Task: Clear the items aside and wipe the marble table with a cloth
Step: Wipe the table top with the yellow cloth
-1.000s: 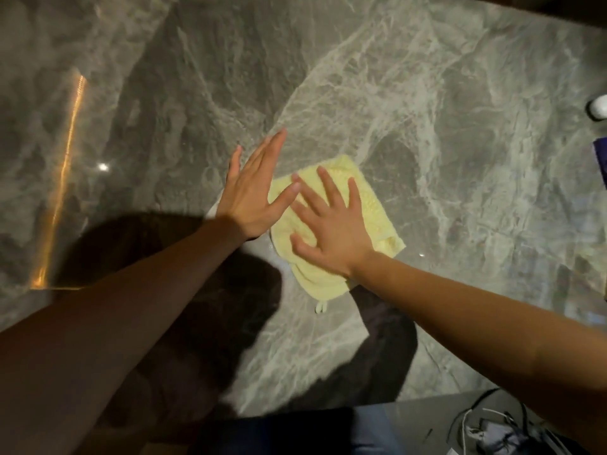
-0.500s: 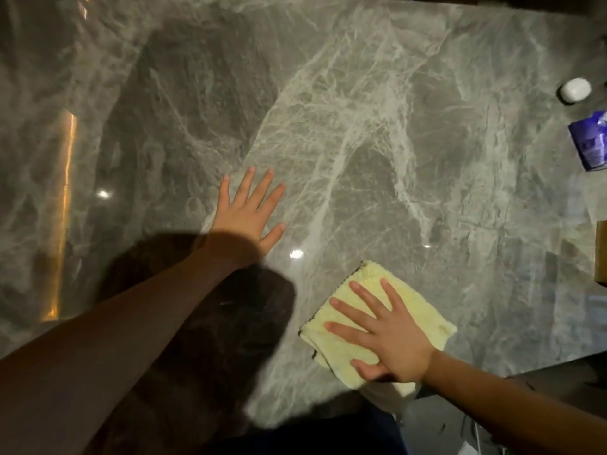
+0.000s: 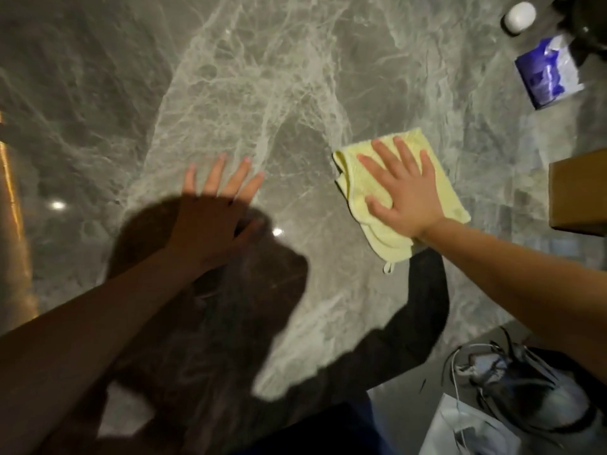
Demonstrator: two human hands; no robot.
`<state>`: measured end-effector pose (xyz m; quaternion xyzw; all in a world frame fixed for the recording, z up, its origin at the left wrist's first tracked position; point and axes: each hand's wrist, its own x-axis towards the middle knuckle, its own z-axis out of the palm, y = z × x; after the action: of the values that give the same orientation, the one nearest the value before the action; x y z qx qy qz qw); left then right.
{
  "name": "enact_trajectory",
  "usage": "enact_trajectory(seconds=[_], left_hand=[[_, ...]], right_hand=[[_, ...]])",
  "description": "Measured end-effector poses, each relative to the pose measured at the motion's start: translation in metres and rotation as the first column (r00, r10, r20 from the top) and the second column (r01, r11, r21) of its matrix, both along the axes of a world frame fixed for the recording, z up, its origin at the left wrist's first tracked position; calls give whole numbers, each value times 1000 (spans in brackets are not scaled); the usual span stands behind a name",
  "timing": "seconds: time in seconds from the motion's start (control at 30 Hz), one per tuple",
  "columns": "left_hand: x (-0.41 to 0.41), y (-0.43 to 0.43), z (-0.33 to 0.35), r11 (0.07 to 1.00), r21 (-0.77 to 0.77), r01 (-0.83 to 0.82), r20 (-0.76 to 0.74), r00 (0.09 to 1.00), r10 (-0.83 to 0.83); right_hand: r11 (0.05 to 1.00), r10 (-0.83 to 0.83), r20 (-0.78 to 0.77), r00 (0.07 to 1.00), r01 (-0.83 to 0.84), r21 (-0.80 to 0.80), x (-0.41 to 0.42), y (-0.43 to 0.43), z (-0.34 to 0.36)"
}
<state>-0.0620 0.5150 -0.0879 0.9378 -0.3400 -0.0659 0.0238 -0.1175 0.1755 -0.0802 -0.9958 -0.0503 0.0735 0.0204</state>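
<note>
A folded pale yellow cloth (image 3: pixel 456 195) lies on the grey veined marble table (image 3: pixel 262 77), right of centre. My right hand (image 3: pixel 404 195) presses flat on the cloth with fingers spread, covering its middle; a small loop of the cloth sticks out at its near end. My left hand (image 3: pixel 213 211) rests flat on the bare marble left of the cloth, fingers apart, holding nothing. Its back is in shadow.
At the far right stand a white round object (image 3: pixel 520 14), a blue and white packet (image 3: pixel 550 73) and a brown box edge (image 3: pixel 579 195). A dark object fills the top right corner. Below the table's near right edge lie cables and a bag (image 3: pixel 525 399).
My right hand has slid the cloth from the middle toward the near edge, then away and to the right. My left hand stayed flat on the marble.
</note>
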Motion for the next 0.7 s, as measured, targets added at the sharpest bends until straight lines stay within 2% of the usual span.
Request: enact_trajectory(seconds=[0.23,0.3,0.5,0.7], left_hand=[[7,-108,1,999,-41,33,-48,998,-35],[4,-129,1,998,-61,-4,-66,998,0],[-3,-138,-3,998,-30,-53,-9,999,53],[-3,-140,0,998,-3,-70,-33,997,70]], right_hand=[[979,-198,24,980,196,49,65,-48,0],[971,-236,23,972,234,43,84,-64,-1],[951,-306,17,952,305,48,132,-104,1],[951,-307,14,952,307,31,134,-104,0]])
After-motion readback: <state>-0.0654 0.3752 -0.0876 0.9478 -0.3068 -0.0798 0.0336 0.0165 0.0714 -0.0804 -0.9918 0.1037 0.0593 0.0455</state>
